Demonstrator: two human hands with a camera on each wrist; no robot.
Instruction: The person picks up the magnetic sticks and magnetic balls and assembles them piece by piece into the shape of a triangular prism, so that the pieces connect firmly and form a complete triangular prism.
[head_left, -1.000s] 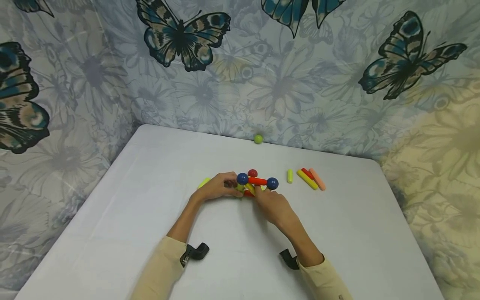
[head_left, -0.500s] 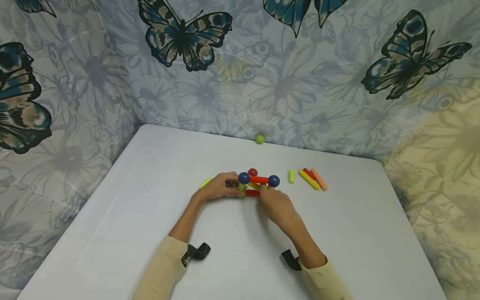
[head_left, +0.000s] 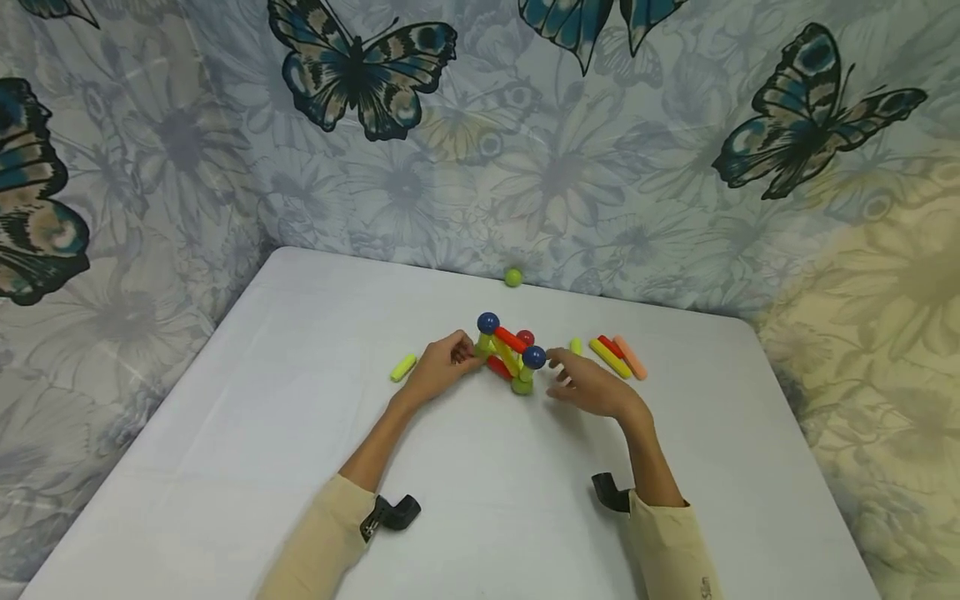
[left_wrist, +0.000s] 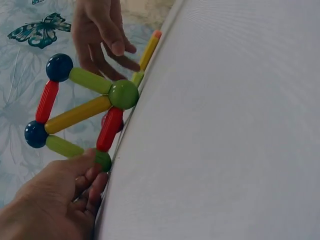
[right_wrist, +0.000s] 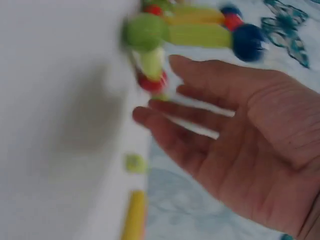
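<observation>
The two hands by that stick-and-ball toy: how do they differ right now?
The left hand grips the stick-and-ball frame at its lower corner, fingers curled; the right hand holds nothing, fingers spread, just off the frame. The right hand lies nearer the loose sticks. Both wear beige sleeves.

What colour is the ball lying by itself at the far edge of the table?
The lone ball is light green, almost yellowish. It shows best in the head view.

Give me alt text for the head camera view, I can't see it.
A person's left hand holds a small frame of coloured sticks and balls on a white table, while the right hand hovers open beside it. Loose sticks lie to the right.
</observation>
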